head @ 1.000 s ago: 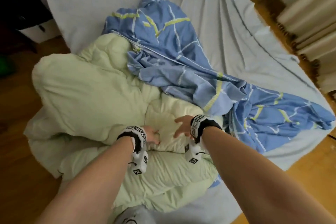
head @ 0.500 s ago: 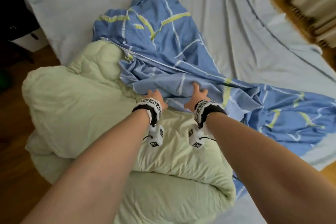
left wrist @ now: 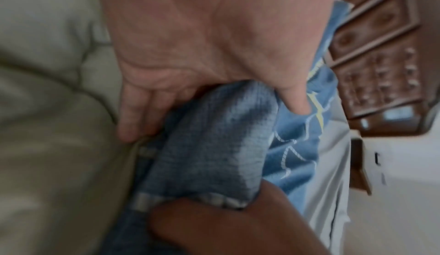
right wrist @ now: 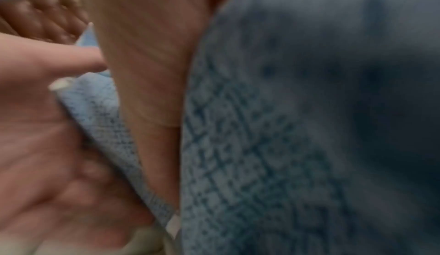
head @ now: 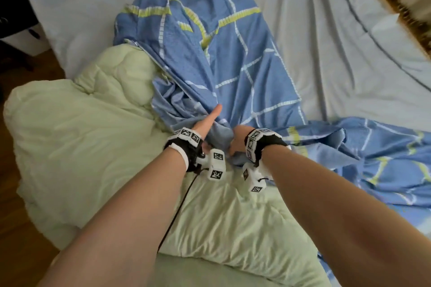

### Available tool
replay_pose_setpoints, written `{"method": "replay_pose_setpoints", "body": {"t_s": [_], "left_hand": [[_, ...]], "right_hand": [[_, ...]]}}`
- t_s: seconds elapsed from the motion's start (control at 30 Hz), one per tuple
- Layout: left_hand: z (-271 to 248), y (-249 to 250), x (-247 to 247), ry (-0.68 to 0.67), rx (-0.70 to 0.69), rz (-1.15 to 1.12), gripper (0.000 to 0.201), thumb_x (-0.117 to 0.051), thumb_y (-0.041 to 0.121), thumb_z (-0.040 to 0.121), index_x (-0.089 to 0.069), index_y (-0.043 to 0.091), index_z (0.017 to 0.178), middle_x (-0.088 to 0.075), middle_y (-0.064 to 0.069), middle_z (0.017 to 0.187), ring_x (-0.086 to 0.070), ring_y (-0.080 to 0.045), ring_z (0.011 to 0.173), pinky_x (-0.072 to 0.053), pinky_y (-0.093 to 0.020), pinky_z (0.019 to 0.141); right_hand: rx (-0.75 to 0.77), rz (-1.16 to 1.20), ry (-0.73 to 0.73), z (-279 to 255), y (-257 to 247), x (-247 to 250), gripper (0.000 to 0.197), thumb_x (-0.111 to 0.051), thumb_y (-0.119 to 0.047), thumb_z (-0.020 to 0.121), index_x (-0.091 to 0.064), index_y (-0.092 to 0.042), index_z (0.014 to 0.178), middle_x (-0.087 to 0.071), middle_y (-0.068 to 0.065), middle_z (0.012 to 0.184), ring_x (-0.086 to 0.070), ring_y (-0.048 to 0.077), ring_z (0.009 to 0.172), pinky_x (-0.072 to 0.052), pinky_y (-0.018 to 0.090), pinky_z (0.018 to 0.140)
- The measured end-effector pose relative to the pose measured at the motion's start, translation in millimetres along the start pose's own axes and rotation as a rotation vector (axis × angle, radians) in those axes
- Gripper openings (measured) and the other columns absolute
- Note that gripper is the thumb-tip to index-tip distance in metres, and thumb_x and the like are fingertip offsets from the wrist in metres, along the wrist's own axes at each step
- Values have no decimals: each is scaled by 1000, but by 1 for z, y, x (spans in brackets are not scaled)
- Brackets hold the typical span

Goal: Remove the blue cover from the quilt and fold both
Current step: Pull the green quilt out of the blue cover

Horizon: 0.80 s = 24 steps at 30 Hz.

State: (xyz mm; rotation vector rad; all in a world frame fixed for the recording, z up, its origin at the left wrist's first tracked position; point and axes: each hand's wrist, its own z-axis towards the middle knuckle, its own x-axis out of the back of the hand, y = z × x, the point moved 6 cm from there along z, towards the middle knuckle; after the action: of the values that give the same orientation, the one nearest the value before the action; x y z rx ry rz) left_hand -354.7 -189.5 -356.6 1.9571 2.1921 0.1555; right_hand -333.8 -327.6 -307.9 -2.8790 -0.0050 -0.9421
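Note:
The blue cover [head: 233, 53], checked with white and yellow lines, lies crumpled over the far side of the pale green quilt [head: 81, 142] and trails off to the right. My left hand [head: 205, 123] holds a bunched fold of the cover, thumb raised. In the left wrist view that fold [left wrist: 214, 146] sits between the thumb and fingers of the left hand [left wrist: 190, 42], beside the quilt [left wrist: 47, 146]. My right hand [head: 238, 135] is close beside it, its fingers buried in the same bunch. The right wrist view is filled by blurred blue cloth [right wrist: 309, 127] around the right hand [right wrist: 152, 80].
Both lie on a bed with a pale grey-blue sheet [head: 338, 42], bare at the back and right. Wooden floor [head: 14, 228] runs along the left, with a white cabinet [head: 23, 39] at the far left. A carved wooden panel [left wrist: 376, 52] shows in the left wrist view.
Both hands have left the quilt, moved forward to the cover's edge and taken hold of a fold, drawing it into a bunch between them. The view has moved closer.

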Motion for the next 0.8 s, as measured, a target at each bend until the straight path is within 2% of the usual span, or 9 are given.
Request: {"method": "replay_pose_setpoints", "body": {"t_s": [0.07,0.17,0.23,0.33,0.47,0.5,0.6,0.67,0.8], "left_hand": [[-10,11,-12,36,-129,23,107,-83,68,37,-62,11,125,-63,-14,124,-61,-31,111,-47,-41,99],[-56,51,-44,241,-540,32,16,-62,18,84,-61,3,85,-60,-14,84,-57,-28,74,-49,-31,69],[-95,82,-63,335,-782,132,16,-49,11,97,-60,0,96,-60,-20,98,-57,-34,85,-47,-35,75],[-132,117,-97,-117,-755,259,23,-61,9,90,-67,2,112,-67,-19,113,-61,-33,105,-43,-31,84],[-146,136,-92,-149,-687,69,29,-69,33,87,-65,15,109,-65,0,109,-59,-16,101,-43,-32,86],[-144,132,-87,-88,-687,159,27,-66,31,91,-65,13,111,-64,-3,106,-59,-19,100,-41,-31,87],[-128,101,-60,90,-655,426,31,-60,24,94,-65,2,115,-67,-18,104,-62,-32,102,-42,-29,78],[-118,72,-44,120,-616,538,25,-62,19,92,-68,1,108,-66,-18,94,-61,-30,88,-39,-27,69],[-108,26,-16,214,-541,648,36,-69,21,87,-65,4,119,-66,-14,119,-61,-28,112,-44,-30,96]], "right_hand": [[-35,-40,42,-10,0,-7,59,-72,-52,60,-61,-23,110,-60,6,116,-54,32,119,-41,49,96],[-138,69,191,-23,26,1,71,-73,-41,73,-39,-18,132,-37,14,137,-40,39,130,-32,55,103],[-284,288,336,-39,55,24,64,-67,-29,82,-29,-12,132,-56,17,125,-59,39,112,-46,46,88],[-412,316,703,-71,84,103,41,-54,-17,91,-35,-17,128,-64,14,112,-64,38,100,-41,40,72],[-342,351,1361,-119,112,203,36,-39,-13,89,-52,-7,122,-58,17,115,-54,39,107,-44,46,85],[-314,334,1380,-121,112,206,42,-48,-15,85,-51,-5,126,-55,18,120,-52,40,110,-42,45,91],[-263,306,736,-78,101,140,91,-78,-26,71,-29,-16,148,-25,20,152,-29,39,138,-27,45,114],[-251,293,311,-63,84,73,93,-78,-36,73,-27,-24,150,-17,18,157,-25,39,142,-27,48,115],[-152,318,76,-83,55,14,73,-68,-42,86,-37,-17,148,-36,11,152,-37,33,139,-36,40,110]]}}
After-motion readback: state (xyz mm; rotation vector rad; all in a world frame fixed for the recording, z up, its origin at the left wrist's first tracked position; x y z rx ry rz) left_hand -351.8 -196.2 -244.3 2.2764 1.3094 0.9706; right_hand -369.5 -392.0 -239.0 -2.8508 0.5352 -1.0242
